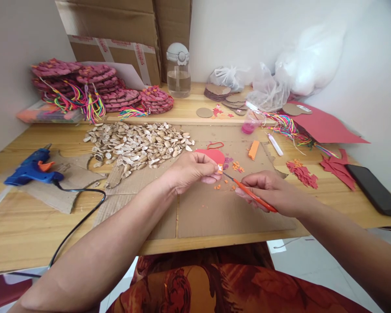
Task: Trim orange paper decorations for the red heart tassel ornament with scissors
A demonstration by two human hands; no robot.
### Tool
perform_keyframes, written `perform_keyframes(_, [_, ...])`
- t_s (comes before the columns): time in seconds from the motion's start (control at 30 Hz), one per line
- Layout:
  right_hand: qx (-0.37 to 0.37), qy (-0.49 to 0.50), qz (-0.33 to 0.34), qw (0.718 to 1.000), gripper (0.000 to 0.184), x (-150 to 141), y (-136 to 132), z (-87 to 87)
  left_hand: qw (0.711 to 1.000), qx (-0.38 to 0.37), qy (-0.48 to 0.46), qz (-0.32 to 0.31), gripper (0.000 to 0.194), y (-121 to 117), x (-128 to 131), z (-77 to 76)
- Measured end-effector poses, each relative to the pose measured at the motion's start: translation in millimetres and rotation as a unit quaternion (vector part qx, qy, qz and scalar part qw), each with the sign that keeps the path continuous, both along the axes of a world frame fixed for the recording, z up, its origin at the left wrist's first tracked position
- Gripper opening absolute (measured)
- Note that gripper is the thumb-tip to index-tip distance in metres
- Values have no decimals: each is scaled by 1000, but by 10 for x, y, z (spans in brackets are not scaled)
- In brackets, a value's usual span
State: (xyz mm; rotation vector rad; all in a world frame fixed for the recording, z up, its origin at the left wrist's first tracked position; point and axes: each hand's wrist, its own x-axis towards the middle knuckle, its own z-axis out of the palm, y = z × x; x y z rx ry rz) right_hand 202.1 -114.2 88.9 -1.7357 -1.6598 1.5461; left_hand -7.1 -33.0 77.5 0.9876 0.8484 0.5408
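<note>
My left hand [197, 171] pinches a small piece of orange paper [220, 167] with a white patch on it. In my right hand [273, 191] is a pair of scissors [252, 196] with orange handles, its blade tips at the paper's edge. Behind my left fingers lies a red round piece [211, 154], partly hidden. Small orange cut pieces [237, 166] and scraps lie on the cardboard sheet [215, 217] around the blades. An orange folded strip [253, 150] rests farther back.
Peanut shells [140, 143] are heaped at centre left, near a corded blue glue gun [34, 168]. Decorated pink discs [97, 80] stack on the back ledge beside a water bottle [178, 71]. To the right lie red paper pieces [302, 174] and a phone [376, 189].
</note>
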Motion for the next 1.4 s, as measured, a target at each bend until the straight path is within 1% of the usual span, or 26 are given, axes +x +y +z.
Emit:
perform_keyframes(0.33, [-4, 13, -11, 1000, 39, -35, -10, 44, 1000, -4, 1, 3, 7, 5, 8, -17])
perform_keyframes(0.6, [19, 16, 5, 1000, 37, -5, -3, -12, 1000, -2, -2, -1, 8, 10, 7, -8])
perform_keyframes(0.77, [46, -15, 16, 999, 39, 29, -5, -47, 1000, 4, -1, -5, 8, 7, 5, -5])
perform_keyframes(0.9, [52, -36, 5, 998, 38, 34, -26, -48, 1000, 3, -8, 8, 10, 28, 2, -44])
perform_keyframes(1.0, [39, -21, -27, 999, 35, 28, -33, -74, 999, 14, -29, 20, 13, 46, 4, -81])
perform_keyframes(1.1, [60, 33, -93, 993, 29, -27, -6, -145, 998, 32, -40, 25, 12, 47, 16, -106])
perform_keyframes(1.17, [84, 101, -147, 980, 25, -115, 34, -199, 997, 50, -39, 35, 11, 38, 26, -117])
perform_keyframes(1.27, [105, 211, -208, 949, 26, -309, 108, -241, 996, 74, -35, 47, 11, 24, 30, -133])
perform_keyframes(1.33, [113, 248, -228, 935, 28, -438, 153, -240, 995, 85, -35, 44, 10, 18, 27, -142])
perform_keyframes(1.4, [117, 261, -245, 926, 29, -531, 183, -233, 994, 93, -35, 37, 9, 16, 24, -147])
